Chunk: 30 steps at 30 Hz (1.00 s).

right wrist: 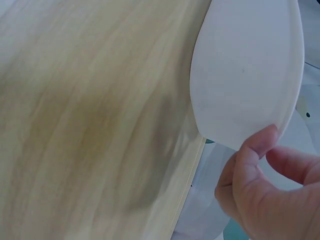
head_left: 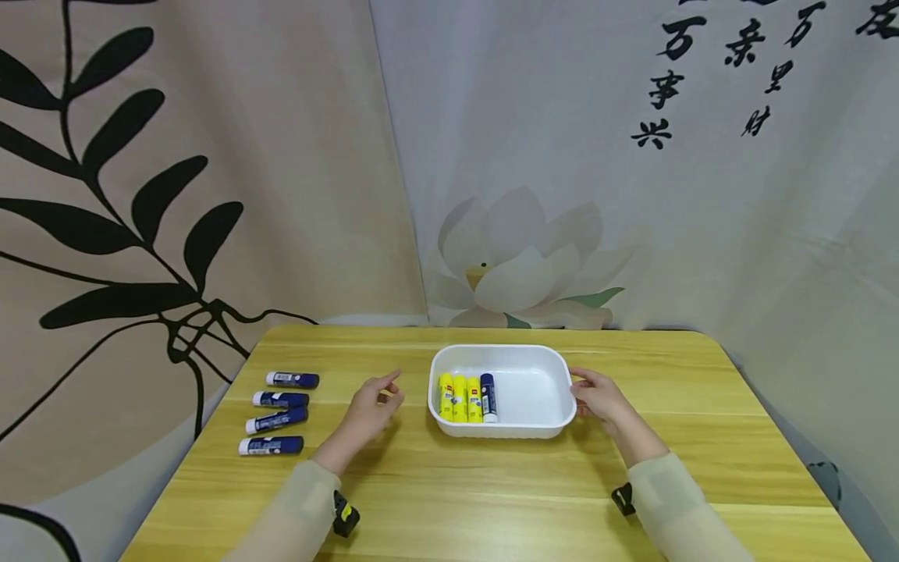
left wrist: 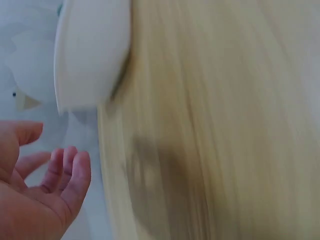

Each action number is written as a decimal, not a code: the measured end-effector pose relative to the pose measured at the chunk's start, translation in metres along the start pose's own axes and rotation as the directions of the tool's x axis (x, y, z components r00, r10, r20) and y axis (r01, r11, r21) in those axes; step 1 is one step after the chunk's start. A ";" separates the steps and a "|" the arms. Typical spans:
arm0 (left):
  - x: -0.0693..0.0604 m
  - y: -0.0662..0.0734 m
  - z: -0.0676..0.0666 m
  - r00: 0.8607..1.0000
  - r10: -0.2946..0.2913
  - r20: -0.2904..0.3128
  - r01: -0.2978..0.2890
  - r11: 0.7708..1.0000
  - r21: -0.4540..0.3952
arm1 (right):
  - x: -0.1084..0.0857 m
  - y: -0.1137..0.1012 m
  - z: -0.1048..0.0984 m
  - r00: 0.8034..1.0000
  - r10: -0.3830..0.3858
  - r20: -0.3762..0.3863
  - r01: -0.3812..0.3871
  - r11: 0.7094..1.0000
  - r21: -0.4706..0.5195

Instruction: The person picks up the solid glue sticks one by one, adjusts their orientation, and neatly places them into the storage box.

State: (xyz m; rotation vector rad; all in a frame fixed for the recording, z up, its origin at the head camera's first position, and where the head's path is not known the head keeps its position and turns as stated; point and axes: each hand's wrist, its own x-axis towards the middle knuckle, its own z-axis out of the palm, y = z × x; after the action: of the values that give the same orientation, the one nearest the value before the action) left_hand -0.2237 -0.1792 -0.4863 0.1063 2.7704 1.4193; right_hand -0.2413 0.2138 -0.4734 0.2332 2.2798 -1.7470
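A white plastic tray (head_left: pixel 534 429) stands on the table. Along its left part lie three yellow glue sticks (head_left: pixel 460 398) and, beside them, one blue glue stick (head_left: pixel 488 398) with a white end. My right hand (head_left: pixel 600 398) is at the tray's right end, pinching the rim between thumb and finger, as the right wrist view shows close up. To the left of the tray, apart from it, my left hand (head_left: pixel 371 410) hovers above the table with loosely bent fingers and nothing in them. In the left wrist view, a gap separates those fingers (left wrist: pixel 80 175) from the tray wall.
Several blue glue sticks (head_left: pixel 271 446) with white ends lie in a rough column on the table's left side. Behind the wooden table (head_left: pixel 492 499) hangs a printed curtain (head_left: pixel 316 156) close to its far edge.
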 end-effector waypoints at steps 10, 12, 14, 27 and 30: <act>-0.042 -0.049 -0.083 0.982 0.184 0.033 -0.180 0.882 0.436 | 0.001 -0.001 0.000 1.000 0.016 -0.003 -0.016 1.000 0.013; -0.050 -0.057 -0.097 0.976 0.214 0.038 -0.203 0.835 0.512 | 0.001 -0.001 0.000 1.000 0.023 -0.006 -0.023 1.000 0.013; -0.057 -0.065 -0.108 0.970 0.237 0.049 -0.220 0.777 0.590 | 0.000 0.000 -0.001 1.000 0.024 -0.003 -0.024 1.000 0.013; -0.077 -0.106 -0.132 0.917 0.350 0.192 -0.366 0.544 0.755 | 0.002 0.001 -0.001 1.000 0.028 0.002 -0.028 1.000 0.013; -0.076 -0.110 -0.132 0.911 0.363 0.197 -0.377 0.536 0.756 | 0.002 0.002 -0.002 1.000 0.025 0.009 -0.025 1.000 0.017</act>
State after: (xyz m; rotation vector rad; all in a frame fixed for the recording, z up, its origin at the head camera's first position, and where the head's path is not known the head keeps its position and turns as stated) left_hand -0.1601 -0.3556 -0.4991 0.7590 3.2380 0.0558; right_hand -0.2431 0.2158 -0.4751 0.2559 2.2469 -1.7530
